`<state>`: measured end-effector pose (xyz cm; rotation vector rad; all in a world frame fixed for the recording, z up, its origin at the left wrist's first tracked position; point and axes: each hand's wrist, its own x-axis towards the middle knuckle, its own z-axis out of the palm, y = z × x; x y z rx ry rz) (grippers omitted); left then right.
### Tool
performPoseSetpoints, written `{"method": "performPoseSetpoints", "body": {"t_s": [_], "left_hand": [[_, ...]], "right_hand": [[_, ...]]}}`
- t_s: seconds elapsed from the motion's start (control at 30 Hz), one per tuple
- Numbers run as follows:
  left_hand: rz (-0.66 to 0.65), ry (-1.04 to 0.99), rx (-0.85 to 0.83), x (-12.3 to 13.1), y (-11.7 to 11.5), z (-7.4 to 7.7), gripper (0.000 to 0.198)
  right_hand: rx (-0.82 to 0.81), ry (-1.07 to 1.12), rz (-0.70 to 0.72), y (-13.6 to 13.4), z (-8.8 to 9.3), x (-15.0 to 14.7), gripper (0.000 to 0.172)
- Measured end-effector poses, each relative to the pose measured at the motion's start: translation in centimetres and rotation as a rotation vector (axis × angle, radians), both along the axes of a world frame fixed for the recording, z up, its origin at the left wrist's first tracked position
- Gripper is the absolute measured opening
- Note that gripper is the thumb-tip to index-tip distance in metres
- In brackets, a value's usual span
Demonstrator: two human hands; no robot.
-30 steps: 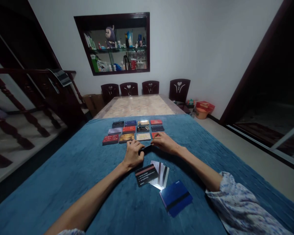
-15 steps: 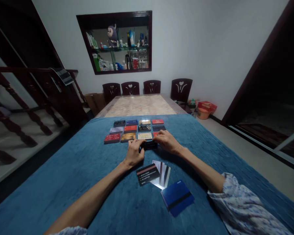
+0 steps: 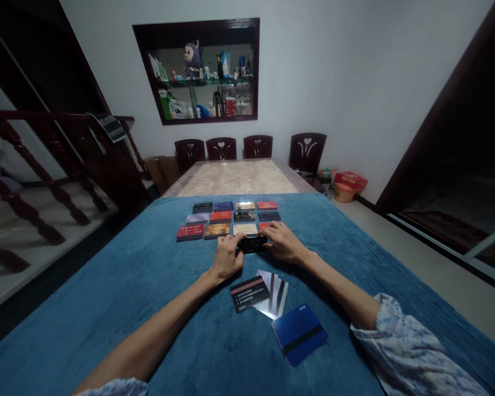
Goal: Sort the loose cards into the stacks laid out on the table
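My left hand [image 3: 227,257] and my right hand [image 3: 284,242] grip a black card stack [image 3: 252,245] from its two ends, fingers closed on it. Just beyond are rows of card stacks, among them a red stack [image 3: 190,232], a gold stack [image 3: 218,231] and a cream stack [image 3: 245,229]. My right fingers partly cover another red stack [image 3: 264,225]. Nearer me lie a black card [image 3: 247,294] with white print, overlapping pale striped cards [image 3: 278,294], and a pile of blue cards [image 3: 300,333] with a dark stripe.
A blue cloth [image 3: 119,291] covers the near part of the table; its far end shows a bare patterned top [image 3: 239,176]. Dark chairs [image 3: 258,147] stand behind it. A wooden railing [image 3: 37,170] is at left, and an orange bucket [image 3: 344,191] sits on the floor at right.
My right hand's fingers have shifted slightly at the right end of the black card stack. The view has moved a little; the other cards lie as before.
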<state>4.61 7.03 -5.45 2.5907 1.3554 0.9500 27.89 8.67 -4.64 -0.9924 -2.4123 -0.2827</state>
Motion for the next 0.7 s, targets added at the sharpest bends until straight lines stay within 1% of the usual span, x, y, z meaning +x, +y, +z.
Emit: {"method": "performPoseSetpoints", "body": {"t_s": [0.13,0.23,0.47,0.57,0.7], "left_hand": [[-0.004,0.019,-0.009,-0.07,0.0,0.11,0.048],[0.003,0.037,-0.02,-0.06,-0.06,0.23,0.051],[0.04,0.068,-0.038,0.11,-0.28,0.47,0.051],[0.047,0.079,-0.043,0.17,-0.27,0.44,0.051],[0.057,0.082,-0.053,0.23,-0.25,0.32,0.051]], "right_hand": [[-0.054,-0.05,-0.025,-0.46,0.15,-0.17,0.043],[-0.101,-0.072,-0.042,-0.7,0.26,-0.23,0.049],[-0.17,-0.037,-0.058,-0.82,-0.01,-0.16,0.051],[-0.186,-0.002,-0.044,-0.87,-0.13,-0.16,0.056],[-0.193,0.025,-0.031,-0.9,-0.12,-0.2,0.056]]}}
